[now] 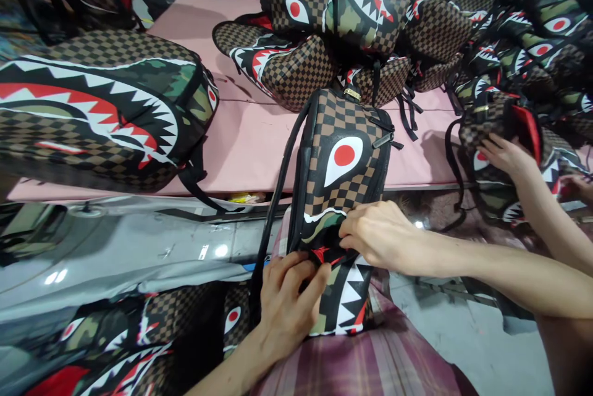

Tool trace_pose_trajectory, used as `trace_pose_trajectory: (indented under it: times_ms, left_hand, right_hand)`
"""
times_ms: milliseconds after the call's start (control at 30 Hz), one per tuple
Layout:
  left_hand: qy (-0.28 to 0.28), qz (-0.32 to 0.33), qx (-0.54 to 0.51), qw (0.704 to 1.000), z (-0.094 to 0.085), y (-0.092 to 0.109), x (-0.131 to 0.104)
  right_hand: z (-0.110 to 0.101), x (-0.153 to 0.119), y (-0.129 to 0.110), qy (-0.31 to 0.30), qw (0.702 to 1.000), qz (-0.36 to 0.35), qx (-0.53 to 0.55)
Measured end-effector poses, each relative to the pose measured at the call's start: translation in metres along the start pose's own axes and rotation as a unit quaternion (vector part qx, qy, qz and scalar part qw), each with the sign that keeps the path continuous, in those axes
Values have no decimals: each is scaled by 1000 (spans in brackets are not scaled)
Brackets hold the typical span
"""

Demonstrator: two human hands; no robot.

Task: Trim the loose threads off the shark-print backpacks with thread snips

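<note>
A checkered backpack [343,161] with a red-and-white eye and shark teeth lies across the person's plaid-covered lap, its top leaning on the pink table edge. My left hand [291,297] has its fingers bent around the bag's left side, gripping the fabric near its middle. On the right side, my right hand [377,235] pinches the camouflage fabric just under the eye. Between both hands the fabric is dark and folded, with a bit of red showing. A black strap hangs along the bag's left side.
On the pink table [250,143] a large shark-print backpack [92,112] lies at left, with more piled at the back. At right, another person's hand [509,155] touches a backpack [491,118]. More bags [152,322] sit low at left.
</note>
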State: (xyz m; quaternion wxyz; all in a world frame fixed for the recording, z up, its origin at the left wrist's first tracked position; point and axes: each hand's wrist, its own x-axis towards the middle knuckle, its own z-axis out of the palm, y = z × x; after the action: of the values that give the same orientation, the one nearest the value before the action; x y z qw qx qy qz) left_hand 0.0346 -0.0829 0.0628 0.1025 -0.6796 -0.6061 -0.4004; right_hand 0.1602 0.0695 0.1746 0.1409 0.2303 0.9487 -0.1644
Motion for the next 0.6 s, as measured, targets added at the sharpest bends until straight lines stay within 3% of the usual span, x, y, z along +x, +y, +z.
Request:
trace_pose_trajectory:
  times_ms: [100,167,267,367,600]
  left_hand:
    - [-33,-12,31,999,-4,6,6]
    - [-69,-12,70,995,-5,12,13]
    - [-108,-5,116,987,-6,18,25]
    - [-124,11,91,988,-6,19,29]
    - [-109,28,50,992,-6,18,24]
  right_hand:
    - [-5,-8,19,116,993,3,27]
    - [-6,-13,31,158,987,-3,13]
    - [-2,-17,40,134,989,-47,-40]
    - [2,-17,36,122,983,-84,-109]
    - [9,-3,21,122,955,-186,-195]
